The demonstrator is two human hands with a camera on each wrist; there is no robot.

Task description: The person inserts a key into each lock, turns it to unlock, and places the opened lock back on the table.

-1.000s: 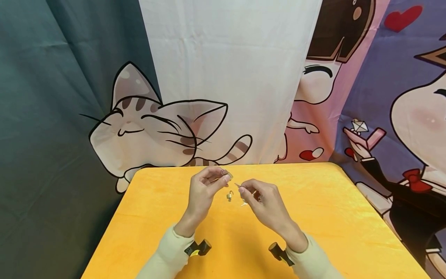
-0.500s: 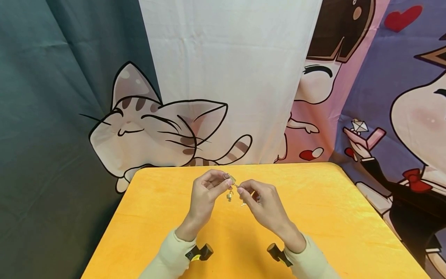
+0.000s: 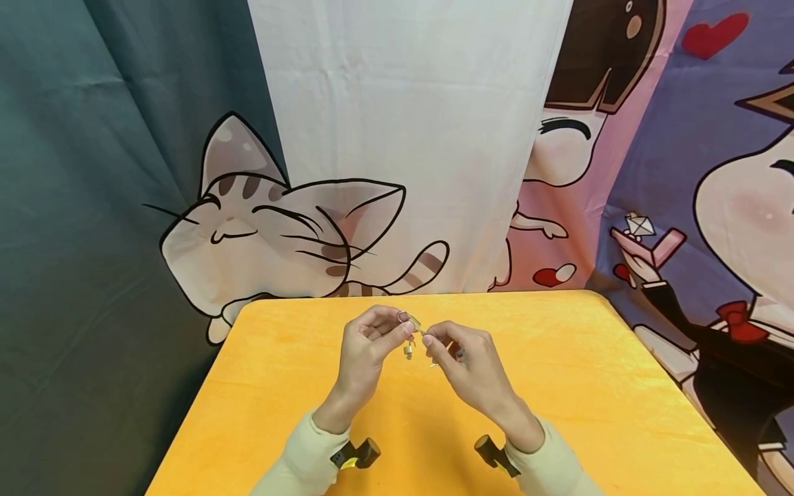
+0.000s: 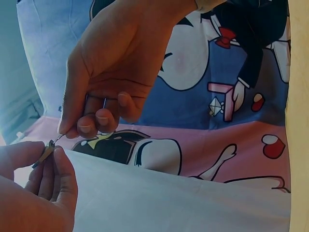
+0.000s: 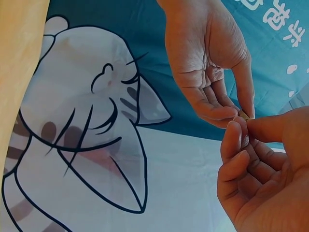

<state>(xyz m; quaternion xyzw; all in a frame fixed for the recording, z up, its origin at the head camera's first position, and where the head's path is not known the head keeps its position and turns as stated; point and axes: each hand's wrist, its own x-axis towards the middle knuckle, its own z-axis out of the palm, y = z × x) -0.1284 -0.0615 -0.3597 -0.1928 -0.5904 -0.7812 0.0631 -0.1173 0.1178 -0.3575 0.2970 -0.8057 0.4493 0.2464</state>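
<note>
My left hand (image 3: 364, 348) pinches a small brass padlock (image 3: 412, 319) between thumb and fingers above the table. Facing it, my right hand (image 3: 473, 358) pinches a small metal key (image 4: 59, 137), whose tip meets the end of the padlock (image 4: 47, 152) in the left wrist view. Another bit of metal, key-like, hangs below the right fingers (image 3: 435, 364). Between and below the hands, a second small brass padlock (image 3: 407, 351) lies on the table, its shackle partly covered by the left hand's things. In the right wrist view the fingers hide most of both items.
A yellow cloth covers the table (image 3: 279, 386). Behind it hangs a printed backdrop (image 3: 397, 103) with a cartoon cat and figures. Each wrist wears a strapped black camera (image 3: 367, 452), over pale sleeves (image 3: 304, 455).
A second ago, the key and padlock were apart. The left hand has since come slightly down and right, the right hand slightly left, and the key now meets the padlock.
</note>
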